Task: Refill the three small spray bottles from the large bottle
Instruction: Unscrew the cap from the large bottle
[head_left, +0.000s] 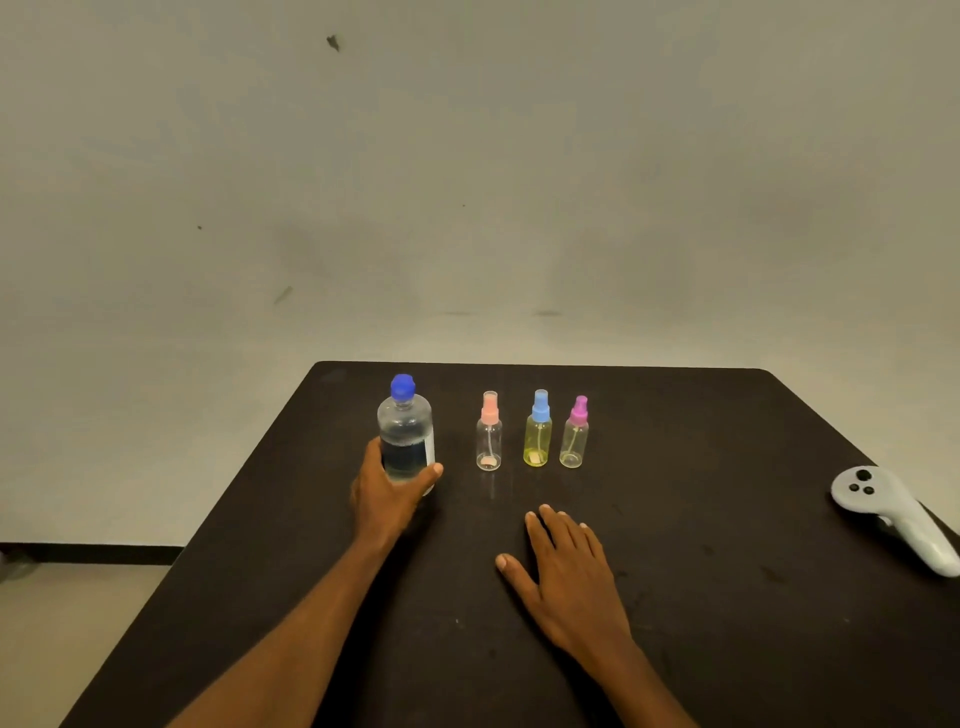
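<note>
The large clear bottle (405, 431) with a blue cap stands upright on the dark table (701, 441), partly full of clear liquid. My left hand (387, 491) is wrapped around its lower half. To its right stand three small spray bottles in a row: a clear one with a pink top (489, 434), a yellow one with a blue top (538, 430), and a clear-yellowish one with a purple top (575, 434). All three have their tops on. My right hand (569, 574) lies flat on the table in front of them, fingers spread, holding nothing.
A white handheld controller (893, 512) lies at the table's right edge. A plain pale wall rises behind the table, and the floor shows to the left.
</note>
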